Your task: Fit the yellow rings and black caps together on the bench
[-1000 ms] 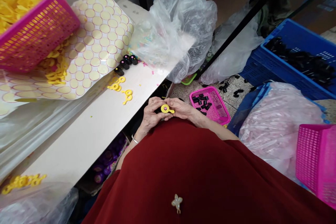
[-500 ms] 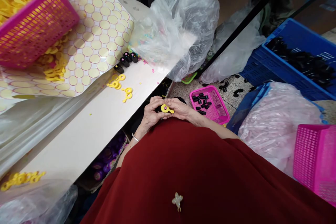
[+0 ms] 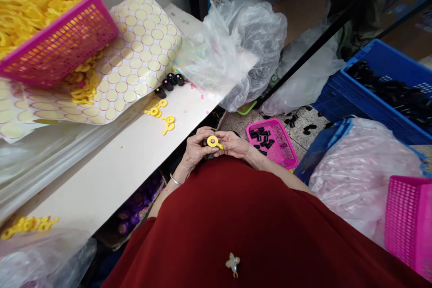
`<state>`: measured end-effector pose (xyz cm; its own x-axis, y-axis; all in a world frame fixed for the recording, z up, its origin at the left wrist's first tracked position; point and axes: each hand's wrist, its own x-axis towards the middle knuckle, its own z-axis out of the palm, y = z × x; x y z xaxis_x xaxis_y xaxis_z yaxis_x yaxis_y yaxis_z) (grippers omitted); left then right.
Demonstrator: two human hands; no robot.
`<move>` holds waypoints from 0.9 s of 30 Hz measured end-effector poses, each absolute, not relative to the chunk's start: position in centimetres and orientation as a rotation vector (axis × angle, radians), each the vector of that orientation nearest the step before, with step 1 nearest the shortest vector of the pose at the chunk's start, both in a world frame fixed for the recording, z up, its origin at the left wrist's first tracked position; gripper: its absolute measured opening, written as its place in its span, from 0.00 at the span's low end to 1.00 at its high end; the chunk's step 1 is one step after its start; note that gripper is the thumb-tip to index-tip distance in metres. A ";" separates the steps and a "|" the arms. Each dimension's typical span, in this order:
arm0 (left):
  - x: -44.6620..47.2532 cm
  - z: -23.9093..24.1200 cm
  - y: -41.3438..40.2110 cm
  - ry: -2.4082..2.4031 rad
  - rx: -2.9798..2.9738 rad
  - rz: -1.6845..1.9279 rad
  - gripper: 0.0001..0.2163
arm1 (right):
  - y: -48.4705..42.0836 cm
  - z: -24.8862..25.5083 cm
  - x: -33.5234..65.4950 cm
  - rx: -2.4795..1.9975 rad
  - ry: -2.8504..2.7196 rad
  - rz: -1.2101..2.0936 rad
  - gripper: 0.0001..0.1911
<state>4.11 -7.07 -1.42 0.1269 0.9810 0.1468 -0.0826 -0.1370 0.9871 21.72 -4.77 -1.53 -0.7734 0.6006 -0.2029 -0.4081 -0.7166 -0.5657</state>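
In front of my body, both hands meet around a yellow plastic ring with a short tail (image 3: 209,140), which has a small pink centre. My left hand (image 3: 195,147) is closed on its left side, fingers curled behind it. My right hand (image 3: 234,145) is closed at its tail on the other side. Whatever lies behind the ring is mostly hidden by my fingers. On the table edge to the left lie several loose yellow ring pieces (image 3: 169,121), and beyond them stand several black pieces with coloured tops (image 3: 168,84).
A pink basket (image 3: 81,31) heaped with yellow pieces stands on a dotted sheet (image 3: 135,49). Clear plastic bags (image 3: 249,31) bulge at the table's end. On the floor are a pink tray (image 3: 286,148) of black pieces, a blue crate (image 3: 374,54) and a filled bag (image 3: 357,175).
My hands stay together in front of me, and the yellow ring has turned slightly, its tail now angled further down. The whole view has shifted a little.
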 end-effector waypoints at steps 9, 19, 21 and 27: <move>4.9 -0.2 -6.8 0.984 1.667 1.205 0.15 | -5.3 -1.3 21.4 -0.569 -0.782 2.281 0.29; 5.8 -0.4 -6.8 0.962 2.052 1.191 0.13 | -6.2 -0.6 21.9 -0.793 -0.959 2.039 0.22; 5.9 -0.5 -6.8 0.974 2.047 1.163 0.13 | -6.3 -0.8 21.9 -0.840 -1.001 1.989 0.22; 6.2 -1.1 -6.7 1.058 1.868 1.214 0.16 | -6.2 -1.1 21.5 -0.866 -0.811 2.085 0.29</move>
<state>6.16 -6.71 -1.13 0.2411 0.8864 0.3953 0.2708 -0.4526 0.8496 21.45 -6.15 -1.06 -0.5104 0.7998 -0.3161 -0.3762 -0.5381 -0.7543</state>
